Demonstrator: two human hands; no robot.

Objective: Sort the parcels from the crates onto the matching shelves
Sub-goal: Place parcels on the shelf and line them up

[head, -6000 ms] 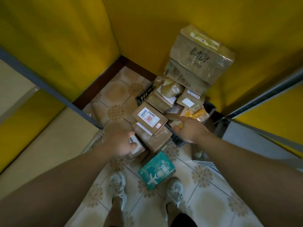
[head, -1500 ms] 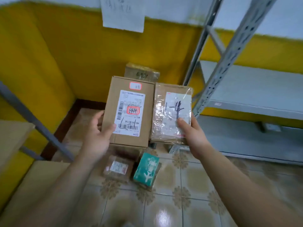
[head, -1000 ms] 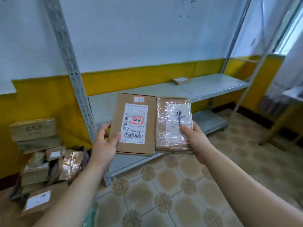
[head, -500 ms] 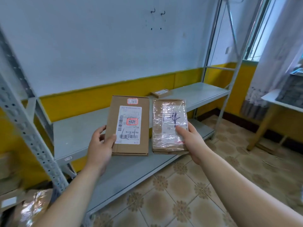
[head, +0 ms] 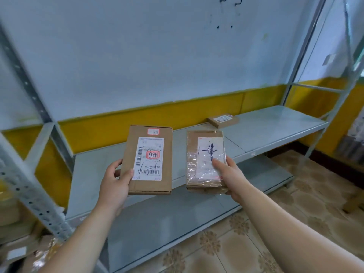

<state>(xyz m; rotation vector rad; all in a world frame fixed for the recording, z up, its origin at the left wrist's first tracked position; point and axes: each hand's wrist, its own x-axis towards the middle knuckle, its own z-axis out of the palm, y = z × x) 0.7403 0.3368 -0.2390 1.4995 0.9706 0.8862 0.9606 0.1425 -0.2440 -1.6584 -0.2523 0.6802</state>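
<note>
Two grey metal shelves face me along the wall: the upper shelf [head: 271, 125] and the lower shelf [head: 177, 217] beneath it, carried on perforated uprights [head: 29, 194]. Patterned floor tiles [head: 295, 223] spread out to my right. Low at my left, past the nearest upright, sits a blurred heap of brown parcels [head: 15, 251].

I hold the cardboard box [head: 149, 160] upright in front of the upper shelf. My left hand [head: 115, 184] grips its lower left corner, thumb on the front beside the shipping label [head: 148, 158] with its red-framed mark. Just to the right, with a gap between them, is the tape-wrapped parcel [head: 204, 162]. My right hand [head: 231, 174] clasps its lower right edge, thumb pressed across the handwritten label [head: 208, 152].

Smallest, a flat brown parcel [head: 223, 120] lies far back on the upper shelf, by the yellow wall band [head: 157, 119].
</note>
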